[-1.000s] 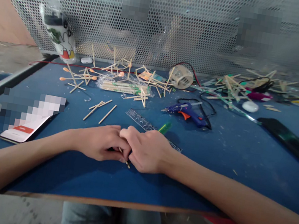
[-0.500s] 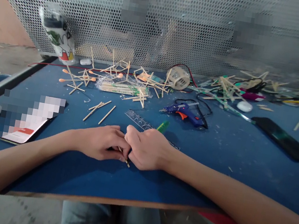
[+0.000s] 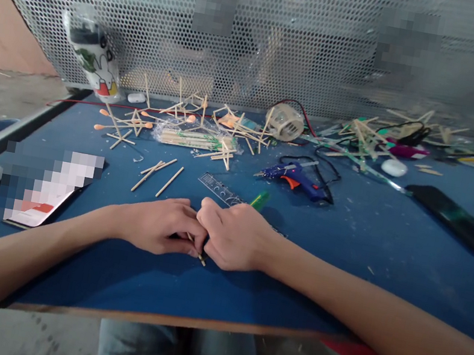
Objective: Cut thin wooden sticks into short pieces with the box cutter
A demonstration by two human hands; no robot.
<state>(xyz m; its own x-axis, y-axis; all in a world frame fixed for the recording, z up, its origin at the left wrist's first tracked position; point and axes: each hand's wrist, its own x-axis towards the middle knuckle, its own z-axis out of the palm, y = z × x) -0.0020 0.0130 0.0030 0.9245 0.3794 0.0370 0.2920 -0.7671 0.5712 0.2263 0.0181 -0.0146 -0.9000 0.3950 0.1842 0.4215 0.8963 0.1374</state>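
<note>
My left hand (image 3: 159,225) and my right hand (image 3: 233,235) rest knuckle to knuckle on the blue table (image 3: 119,273), near its front edge. Both are closed in a pinch around a thin wooden stick (image 3: 201,258); only its lower end pokes out below my fingers. Just behind my right hand lie a clear ruler (image 3: 221,189) and a green pen (image 3: 259,200). A few loose sticks (image 3: 159,175) lie beyond my left hand.
A blue glue gun (image 3: 294,177) with its cable sits mid-table. Stick bundles and glued stick frames (image 3: 194,130) crowd the back, by a printed cup (image 3: 93,57). Phones lie at left (image 3: 48,193) and right (image 3: 460,228). A perforated metal screen (image 3: 290,34) closes the far side.
Hardly anything differs. My hands stay pressed together on the stick; my right hand has shifted very slightly. The view wobbled a little.
</note>
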